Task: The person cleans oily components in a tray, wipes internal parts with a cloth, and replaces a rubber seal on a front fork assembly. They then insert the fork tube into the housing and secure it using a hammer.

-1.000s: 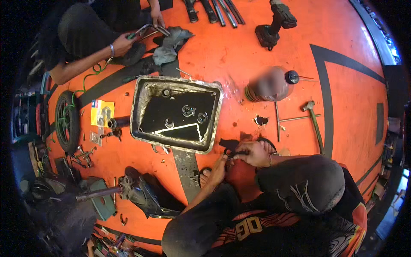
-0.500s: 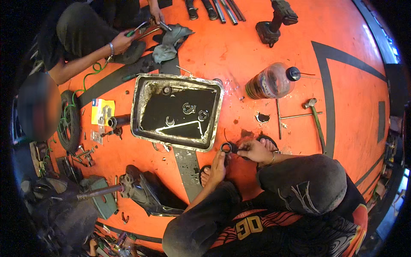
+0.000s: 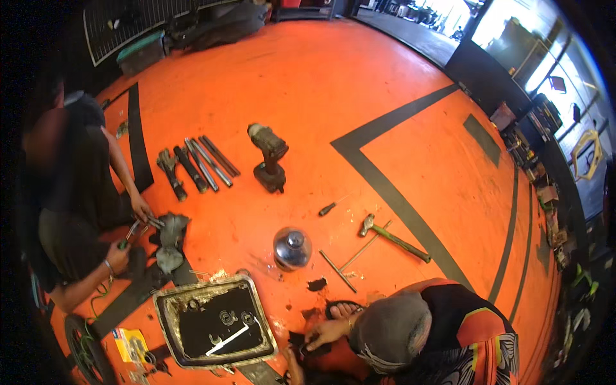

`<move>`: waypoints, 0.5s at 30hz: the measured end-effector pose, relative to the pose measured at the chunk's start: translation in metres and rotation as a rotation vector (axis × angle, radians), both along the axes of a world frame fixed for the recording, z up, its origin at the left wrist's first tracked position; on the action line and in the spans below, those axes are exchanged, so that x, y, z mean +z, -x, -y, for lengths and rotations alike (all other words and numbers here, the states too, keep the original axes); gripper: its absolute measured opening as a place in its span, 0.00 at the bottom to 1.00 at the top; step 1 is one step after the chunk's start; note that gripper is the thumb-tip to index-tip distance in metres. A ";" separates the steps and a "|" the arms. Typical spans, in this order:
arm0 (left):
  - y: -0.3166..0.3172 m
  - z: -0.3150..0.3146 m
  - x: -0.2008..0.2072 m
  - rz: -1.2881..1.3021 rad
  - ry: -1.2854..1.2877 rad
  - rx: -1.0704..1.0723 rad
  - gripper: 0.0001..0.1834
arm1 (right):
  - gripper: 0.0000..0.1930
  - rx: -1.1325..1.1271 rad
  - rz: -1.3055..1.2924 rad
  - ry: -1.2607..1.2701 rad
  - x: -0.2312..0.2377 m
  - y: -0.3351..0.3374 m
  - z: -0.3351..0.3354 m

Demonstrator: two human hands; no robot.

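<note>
1. Two bare hands meet low in the frame on the orange floor [image 3: 308, 96], just beside a person's bent knee: the right hand [image 3: 326, 333] lies flat with fingers spread on a small black part [image 3: 307, 346], pressing rather than gripping it.
2. The left hand [image 3: 292, 356] sits touching the same black part from below; it is mostly cut off by the lower edge, and whether its fingers are closed cannot be told.
3. Just left of the hands lies a shallow metal pan [image 3: 215, 321], rim crusted with pale residue, with rings and a bright metal bar lying on its dark bottom.
4. Above the hands stands a shiny round metal canister [image 3: 292, 248]; to its right lie a thin rod [image 3: 338, 271] and a green-handled hammer [image 3: 393, 237], near each other.
5. Farther above, a cordless drill [image 3: 269, 157] stands upright, with a row of dark sockets and extension bars [image 3: 196, 165] to its left.
6. Well left of the hands, a co-worker in dark clothes [image 3: 70, 192] crouches, both hands on pliers [image 3: 138, 230] beside a grey rag [image 3: 170, 240].
</note>
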State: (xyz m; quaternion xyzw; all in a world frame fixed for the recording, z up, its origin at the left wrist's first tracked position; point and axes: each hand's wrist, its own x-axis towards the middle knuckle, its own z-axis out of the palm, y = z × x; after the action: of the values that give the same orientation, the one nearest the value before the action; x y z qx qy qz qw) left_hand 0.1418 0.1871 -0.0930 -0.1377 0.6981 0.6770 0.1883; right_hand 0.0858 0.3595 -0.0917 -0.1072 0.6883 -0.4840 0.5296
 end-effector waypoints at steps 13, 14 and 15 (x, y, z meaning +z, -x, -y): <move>-0.008 0.014 -0.013 -0.056 -0.038 0.065 0.20 | 0.29 0.009 -0.085 0.075 -0.027 -0.003 -0.005; -0.009 0.015 -0.013 -0.056 -0.038 0.070 0.20 | 0.28 0.014 -0.083 0.082 -0.027 -0.004 -0.006; -0.010 0.015 -0.014 -0.056 -0.040 0.078 0.20 | 0.28 0.019 -0.080 0.088 -0.028 -0.005 -0.006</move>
State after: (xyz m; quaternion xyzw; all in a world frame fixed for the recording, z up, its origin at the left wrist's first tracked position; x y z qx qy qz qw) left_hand 0.1523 0.1720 -0.1072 -0.1419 0.6835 0.7012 0.1448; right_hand 0.0908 0.3658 -0.1201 -0.1563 0.6861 -0.5038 0.5010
